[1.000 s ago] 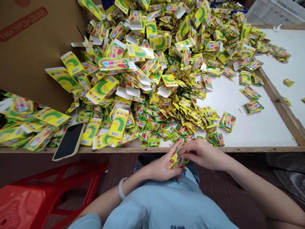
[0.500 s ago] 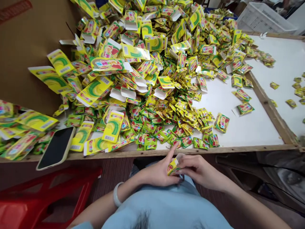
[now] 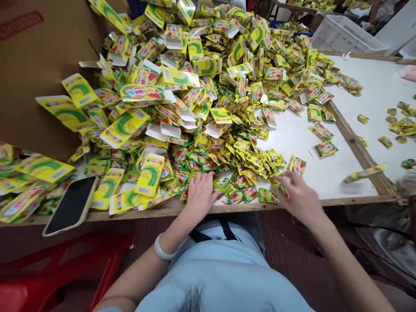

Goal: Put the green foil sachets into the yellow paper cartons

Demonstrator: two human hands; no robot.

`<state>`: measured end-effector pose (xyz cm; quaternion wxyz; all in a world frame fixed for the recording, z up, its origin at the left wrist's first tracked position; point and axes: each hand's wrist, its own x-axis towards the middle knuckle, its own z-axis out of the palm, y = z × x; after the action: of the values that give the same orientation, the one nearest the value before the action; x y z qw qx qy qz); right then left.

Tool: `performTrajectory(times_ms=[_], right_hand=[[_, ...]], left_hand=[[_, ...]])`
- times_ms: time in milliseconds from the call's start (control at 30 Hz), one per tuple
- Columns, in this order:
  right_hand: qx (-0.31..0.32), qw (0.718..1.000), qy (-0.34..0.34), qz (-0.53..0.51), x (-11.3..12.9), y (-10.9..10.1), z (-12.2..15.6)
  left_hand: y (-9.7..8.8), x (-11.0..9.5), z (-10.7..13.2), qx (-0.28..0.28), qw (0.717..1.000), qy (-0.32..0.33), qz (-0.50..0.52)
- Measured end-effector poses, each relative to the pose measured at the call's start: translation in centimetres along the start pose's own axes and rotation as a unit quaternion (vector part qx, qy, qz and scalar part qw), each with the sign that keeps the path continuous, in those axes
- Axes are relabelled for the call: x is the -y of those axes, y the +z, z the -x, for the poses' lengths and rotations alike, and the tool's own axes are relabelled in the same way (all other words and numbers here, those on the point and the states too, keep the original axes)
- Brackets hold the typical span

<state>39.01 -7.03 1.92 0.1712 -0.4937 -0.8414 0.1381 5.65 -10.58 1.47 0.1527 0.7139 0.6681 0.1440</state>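
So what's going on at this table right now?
Someone has both bare hands among small wrapped packets near the table's front edge. The left hand has its fingers on green packets; the right hand is over others farther right, and its grip is unclear. Behind them, yellow boxes and packets lie heaped. A phone juts over the edge on the left, and a blurred box shows by the wooden strip at right.
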Motion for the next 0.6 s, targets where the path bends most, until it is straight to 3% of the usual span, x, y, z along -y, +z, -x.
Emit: performTrajectory(times_ms=[67,133,200,300,367,433,533,600], right_hand=[[0.007,0.995,-0.025,0.099,2.4,2.8,-1.8],[0.016,0.987,-0.054,0.152,3.9,3.8,-3.3],[0.002,0.988,-0.079,0.135,4.2,3.1,-4.2],[-0.048,0.995,-0.085,0.016,3.5,0.9,-4.5],[-0.068,0.992,-0.068,-0.080,3.4,-0.3,-4.6],[-0.044,0.988,-0.070,-0.131,3.9,-0.7,-4.8],[0.034,0.990,-0.117,-0.066,4.9,-0.2,-5.2],[0.061,0.989,-0.131,0.015,5.2,0.7,-5.1]], left_hand=[[0.2,0.3,0.0,-0.008,0.999,0.003,0.047],[0.2,0.8,-0.1,-0.011,0.992,0.001,0.128],[-0.1,1.2,-0.2,-0.022,0.974,-0.011,0.226],[-0.6,1.3,-0.5,-0.037,0.922,-0.039,0.384],[-0.9,1.0,-0.8,-0.014,0.889,-0.060,0.453],[-1.0,0.8,-0.9,0.018,0.875,-0.080,0.476],[-0.8,1.1,-0.9,0.027,0.870,-0.103,0.481],[-0.8,1.5,-0.6,0.038,0.852,-0.115,0.509]])
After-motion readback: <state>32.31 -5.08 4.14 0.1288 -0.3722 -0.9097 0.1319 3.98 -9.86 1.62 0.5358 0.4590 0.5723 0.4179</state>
